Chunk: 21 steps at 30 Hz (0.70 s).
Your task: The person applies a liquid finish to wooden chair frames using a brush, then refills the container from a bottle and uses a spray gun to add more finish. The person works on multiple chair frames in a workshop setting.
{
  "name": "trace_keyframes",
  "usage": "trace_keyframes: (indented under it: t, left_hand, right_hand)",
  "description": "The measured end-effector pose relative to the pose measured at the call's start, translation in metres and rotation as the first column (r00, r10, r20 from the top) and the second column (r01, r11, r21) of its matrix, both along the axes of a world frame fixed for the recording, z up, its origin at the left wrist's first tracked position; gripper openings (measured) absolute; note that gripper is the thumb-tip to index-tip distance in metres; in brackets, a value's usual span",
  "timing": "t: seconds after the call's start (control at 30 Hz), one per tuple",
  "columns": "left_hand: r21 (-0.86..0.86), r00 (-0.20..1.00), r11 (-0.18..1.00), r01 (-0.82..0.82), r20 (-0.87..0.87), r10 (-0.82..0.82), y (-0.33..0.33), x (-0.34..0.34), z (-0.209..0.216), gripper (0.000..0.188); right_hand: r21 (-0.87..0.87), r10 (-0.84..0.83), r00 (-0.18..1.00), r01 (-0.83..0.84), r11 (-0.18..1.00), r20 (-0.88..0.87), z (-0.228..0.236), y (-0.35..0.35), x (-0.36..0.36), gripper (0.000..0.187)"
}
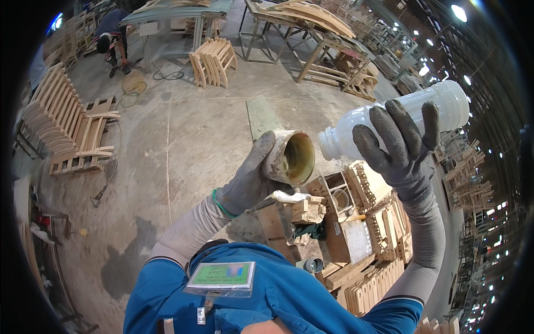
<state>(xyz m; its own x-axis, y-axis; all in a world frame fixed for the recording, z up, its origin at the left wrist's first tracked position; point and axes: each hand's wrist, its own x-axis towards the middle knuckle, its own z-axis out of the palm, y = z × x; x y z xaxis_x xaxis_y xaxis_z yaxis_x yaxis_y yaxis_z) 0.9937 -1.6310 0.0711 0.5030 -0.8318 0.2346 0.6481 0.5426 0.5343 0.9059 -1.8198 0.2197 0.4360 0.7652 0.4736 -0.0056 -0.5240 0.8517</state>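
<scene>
My left hand (245, 181), in a grey glove, is wrapped round a stained, pale cylindrical cup (276, 158). The cup is tilted, so its open mouth faces right and shows a yellowish, glue-like coating inside. Gripped in my gloved right hand (397, 150) is a translucent white plastic bottle (451, 106), lying nearly level. No cap shows on its neck, which points left at the cup's mouth across a small gap. Whether any liquid is passing between them I cannot make out.
Below my hands are wooden blocks (308, 211), a small cup (314, 265) and stacked wooden parts (372, 289). Curved wooden frames (214, 61) stand on the floor ahead, with slatted pieces (61, 111) at left. A person (111, 39) bends down at far left near a table (178, 14).
</scene>
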Motion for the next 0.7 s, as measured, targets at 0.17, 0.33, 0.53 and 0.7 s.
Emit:
trace_keyframes:
  t: [0.17, 0.33, 0.53, 0.7]
  left_hand:
    - [-0.004, 0.994, 0.994, -0.113, 0.001, 0.113, -0.001, 0.004, -0.013, 0.053]
    - [0.021, 0.991, 0.99, -0.136, 0.005, 0.136, -0.001, 0.004, -0.007, 0.052]
    - [0.005, 0.993, 0.993, -0.117, -0.022, 0.117, -0.004, 0.002, -0.004, 0.051]
    - [0.022, 0.987, 0.991, -0.134, -0.084, 0.135, -0.006, -0.001, 0.003, 0.049]
  right_hand:
    - [-0.011, 0.032, 0.999, -0.032, 0.999, -0.021, -0.002, 0.003, 0.006, 0.038]
    - [-0.025, 0.033, 0.998, -0.034, 0.999, -0.055, 0.0, 0.003, 0.004, 0.044]
    - [-0.044, 0.005, 0.999, -0.007, 0.999, -0.044, 0.005, 0.002, 0.002, 0.042]
    - [-0.046, -0.005, 0.994, 0.0, 0.999, -0.105, 0.005, 0.002, -0.001, 0.047]
